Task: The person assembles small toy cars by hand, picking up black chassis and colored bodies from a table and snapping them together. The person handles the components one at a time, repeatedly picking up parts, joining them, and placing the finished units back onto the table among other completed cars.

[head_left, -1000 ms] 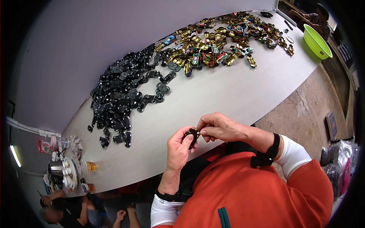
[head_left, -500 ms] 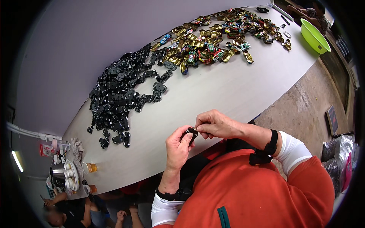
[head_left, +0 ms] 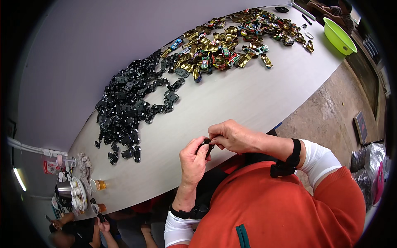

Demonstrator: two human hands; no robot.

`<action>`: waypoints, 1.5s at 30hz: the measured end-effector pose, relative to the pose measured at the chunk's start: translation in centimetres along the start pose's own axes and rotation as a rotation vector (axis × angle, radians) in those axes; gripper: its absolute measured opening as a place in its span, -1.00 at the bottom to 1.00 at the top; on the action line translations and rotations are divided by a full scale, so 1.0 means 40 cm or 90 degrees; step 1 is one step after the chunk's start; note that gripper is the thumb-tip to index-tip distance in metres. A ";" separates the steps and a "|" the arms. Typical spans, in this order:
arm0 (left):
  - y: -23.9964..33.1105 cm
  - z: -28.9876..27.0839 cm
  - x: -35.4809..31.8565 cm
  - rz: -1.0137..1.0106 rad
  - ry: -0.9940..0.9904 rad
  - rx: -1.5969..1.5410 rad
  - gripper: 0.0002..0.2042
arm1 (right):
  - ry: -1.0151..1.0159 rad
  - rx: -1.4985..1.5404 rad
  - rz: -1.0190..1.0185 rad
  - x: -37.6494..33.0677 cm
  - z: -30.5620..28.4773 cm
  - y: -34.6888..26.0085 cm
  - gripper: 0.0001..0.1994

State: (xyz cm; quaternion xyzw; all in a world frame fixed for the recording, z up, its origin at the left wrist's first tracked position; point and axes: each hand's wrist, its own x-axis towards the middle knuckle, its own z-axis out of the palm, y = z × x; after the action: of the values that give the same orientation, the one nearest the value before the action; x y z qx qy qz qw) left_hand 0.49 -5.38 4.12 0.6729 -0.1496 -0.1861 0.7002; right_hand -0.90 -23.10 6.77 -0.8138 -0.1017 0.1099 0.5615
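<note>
Close to the table's front edge, my left hand (head_left: 192, 162) is closed around a small black toy car part (head_left: 205, 144), its thumb lying over the piece. My right hand (head_left: 229, 135) pinches at the right end of that part, fingers curled and pressed together. Whatever sits between those right fingertips is too small or too hidden to name. Beyond my hands to the left spreads a large heap of black toy car parts (head_left: 124, 109). Farther off lies a pile of gold and multicoloured toy cars (head_left: 225, 48).
A green basin (head_left: 338, 36) stands at the table's (head_left: 231, 99) far right end. Cups of amber drink (head_left: 100, 184) and a tray with white cups (head_left: 82, 194) are at the left end. At the lower left shows a co-worker's hand (head_left: 103, 225). Plastic bags (head_left: 368, 165) lie right.
My right hand has shifted slightly left, closer over the black part. The left hand stays nearly still. At the lower left, a co-worker's hand has come up beside a dark object.
</note>
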 end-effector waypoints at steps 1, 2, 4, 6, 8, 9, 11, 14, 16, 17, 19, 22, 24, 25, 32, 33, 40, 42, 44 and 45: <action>-0.005 -0.003 0.001 0.003 0.006 0.008 -0.85 | 0.011 -0.002 -0.011 0.000 0.006 0.003 -0.89; -0.006 -0.005 0.002 0.006 0.011 0.017 -0.85 | 0.022 -0.004 -0.023 0.002 0.014 0.011 -0.89; -0.003 -0.006 0.005 -0.049 0.000 -0.051 -0.84 | 0.003 0.092 0.010 0.006 0.018 0.030 -0.88; -0.001 -0.009 0.007 -0.087 -0.013 -0.094 -0.84 | -0.063 0.287 0.098 0.003 0.007 0.051 -0.87; -0.002 -0.014 0.008 -0.107 -0.030 -0.114 -0.83 | -0.074 0.311 0.116 0.005 0.000 0.054 -0.86; -0.004 -0.013 0.008 -0.112 -0.029 -0.120 -0.83 | -0.077 0.326 0.127 0.003 -0.001 0.055 -0.86; -0.006 -0.011 0.007 -0.121 -0.029 -0.131 -0.82 | -0.058 0.245 0.114 0.001 0.005 0.051 -0.86; -0.008 0.006 -0.001 -0.130 -0.011 -0.106 -0.82 | 0.005 0.020 0.024 0.003 0.014 0.045 -0.86; -0.014 0.011 -0.005 -0.117 -0.007 -0.116 -0.83 | 0.009 -0.022 0.001 -0.002 0.019 0.047 -0.86; -0.016 0.014 -0.008 -0.111 -0.005 -0.121 -0.83 | -0.013 0.027 0.020 -0.004 0.019 0.056 -0.85; -0.007 0.014 -0.015 -0.110 -0.035 -0.183 -0.81 | -0.052 0.193 0.058 -0.013 0.008 0.063 -0.83; 0.003 0.018 -0.030 -0.137 -0.045 -0.234 -0.78 | -0.061 0.465 0.101 -0.047 -0.024 0.089 -0.79; 0.003 0.023 -0.044 -0.163 -0.056 -0.237 -0.76 | 0.041 0.506 0.087 -0.060 -0.042 0.107 -0.80; 0.006 0.025 -0.053 -0.176 -0.068 -0.246 -0.75 | 0.096 0.527 0.081 -0.066 -0.053 0.116 -0.80; -0.074 0.046 -0.142 -0.291 -0.237 0.032 -0.78 | 0.163 0.342 0.061 -0.113 -0.093 0.138 -0.87; -0.125 0.041 -0.141 -0.329 -0.283 0.028 -0.76 | 0.172 0.303 0.068 -0.116 -0.106 0.142 -0.86; -0.630 -0.068 -0.040 -0.536 -0.061 -0.393 -0.65 | 0.322 0.010 0.065 -0.010 -0.199 0.203 -0.87; -0.634 -0.079 -0.040 -0.300 -0.166 -0.124 -0.59 | 0.363 -0.203 0.059 0.030 -0.239 0.191 -0.80; -0.496 -0.022 -0.041 0.019 -0.271 0.514 -0.55 | 0.486 -0.352 0.004 0.062 -0.318 0.238 -0.80; -0.456 -0.021 -0.068 -0.052 -0.315 0.473 -0.56 | 0.546 -0.424 -0.027 0.075 -0.360 0.264 -0.80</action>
State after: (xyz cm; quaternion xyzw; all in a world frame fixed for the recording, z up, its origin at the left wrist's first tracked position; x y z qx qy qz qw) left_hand -2.62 -3.84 -14.02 0.8193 -0.3424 -0.3027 0.3462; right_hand 6.63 -38.76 1.66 -0.9173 0.0910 -0.2816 0.2664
